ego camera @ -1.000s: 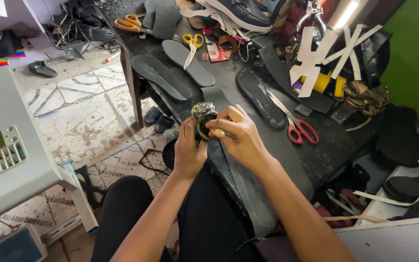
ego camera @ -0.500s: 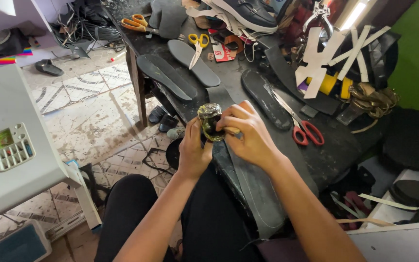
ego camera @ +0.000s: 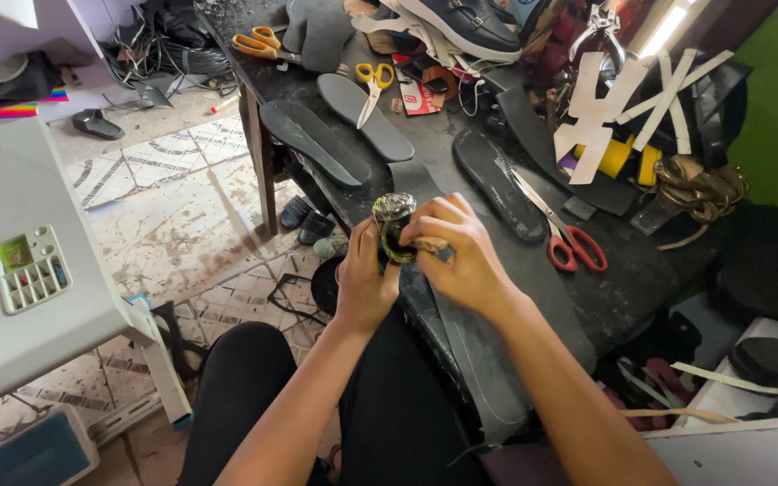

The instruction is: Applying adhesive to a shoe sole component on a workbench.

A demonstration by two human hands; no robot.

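My left hand (ego camera: 362, 283) grips a small round tin (ego camera: 393, 216) with a shiny top, holding it up over the near edge of the dark worktable (ego camera: 641, 288). From the other side, my right hand (ego camera: 461, 256) closes against the tin, pinching a short tan stick (ego camera: 429, 244) whose tip is at the tin. What the stick ends in is hidden by my fingers. Under both hands, a long dark strip of sheet material (ego camera: 474, 360) lies across my lap and the table edge.
On the table lie red-handled scissors (ego camera: 569, 243), yellow-handled scissors (ego camera: 371, 81), orange-handled scissors (ego camera: 258, 40), several dark sole cut-outs (ego camera: 312, 139), a dark shoe (ego camera: 461, 22) and white paper strips (ego camera: 605, 108). A white table (ego camera: 38, 315) with a small tray stands at left over tiled floor.
Both hands stay closed around the tin. My right fingers have shifted slightly over it. The view has drifted a little.
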